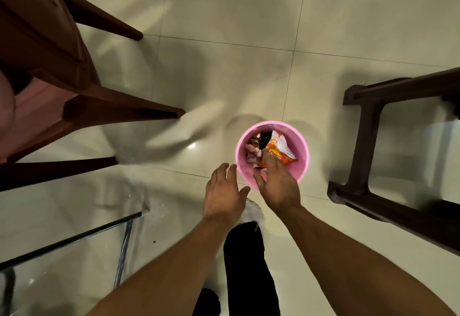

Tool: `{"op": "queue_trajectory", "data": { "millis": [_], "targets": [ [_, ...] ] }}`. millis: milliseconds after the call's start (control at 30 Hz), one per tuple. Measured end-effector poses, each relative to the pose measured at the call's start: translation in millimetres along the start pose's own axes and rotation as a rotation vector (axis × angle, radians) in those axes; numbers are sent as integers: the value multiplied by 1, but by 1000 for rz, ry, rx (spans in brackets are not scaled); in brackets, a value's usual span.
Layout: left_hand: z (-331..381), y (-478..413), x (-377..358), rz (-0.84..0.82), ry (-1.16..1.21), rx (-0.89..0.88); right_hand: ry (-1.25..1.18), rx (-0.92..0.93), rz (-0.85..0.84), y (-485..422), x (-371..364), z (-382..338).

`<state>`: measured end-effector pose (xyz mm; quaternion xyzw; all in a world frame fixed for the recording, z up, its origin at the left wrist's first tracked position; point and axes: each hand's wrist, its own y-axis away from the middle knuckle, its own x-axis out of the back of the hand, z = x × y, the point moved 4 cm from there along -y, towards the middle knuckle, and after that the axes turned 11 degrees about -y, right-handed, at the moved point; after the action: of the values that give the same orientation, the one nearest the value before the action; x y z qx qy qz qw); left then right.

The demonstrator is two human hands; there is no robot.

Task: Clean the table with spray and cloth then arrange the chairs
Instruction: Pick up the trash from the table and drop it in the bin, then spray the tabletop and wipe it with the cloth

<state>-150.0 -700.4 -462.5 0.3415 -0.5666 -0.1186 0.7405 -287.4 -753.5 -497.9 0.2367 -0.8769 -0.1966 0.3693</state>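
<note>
Head view, looking straight down at a cream tiled floor (pixel 224 42). At centre stands a round pink plastic bin (pixel 303 152) holding wrappers, among them an orange-and-white crinkled snack packet (pixel 282 150). The right hand (pixel 280 187) reaches over the bin's 6 o'clock rim, its grip apart and its loosely extended fingers resting on the packet. The left hand (pixel 224 191) hovers just beside the bin at 7 o'clock, grip apart, holding nothing. A reddish-brown plastic chair (pixel 49 67) fills 10 o'clock; a dark brown plastic chair (pixel 368 141) stands at 3 o'clock. The glass worktop with dark metal edge (pixel 74 237) lies at 8 o'clock. A black trouser leg (pixel 246 261) and white sock (pixel 252 213) show at 6 o'clock.
</note>
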Motion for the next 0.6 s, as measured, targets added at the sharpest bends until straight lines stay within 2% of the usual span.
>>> {"op": "queue_trajectory", "data": {
  "millis": [167, 433, 600],
  "targets": [
    [1, 38, 19, -3, -35, -17, 154, 70, -9, 35, 18, -27],
    [18, 155, 100, 107, -71, -59, 294, 64, 1, 155, 79, -107],
    [31, 262, 133, 166, -205, -147, 497, 231, 10, 265, 124, -154]
  ]
}}
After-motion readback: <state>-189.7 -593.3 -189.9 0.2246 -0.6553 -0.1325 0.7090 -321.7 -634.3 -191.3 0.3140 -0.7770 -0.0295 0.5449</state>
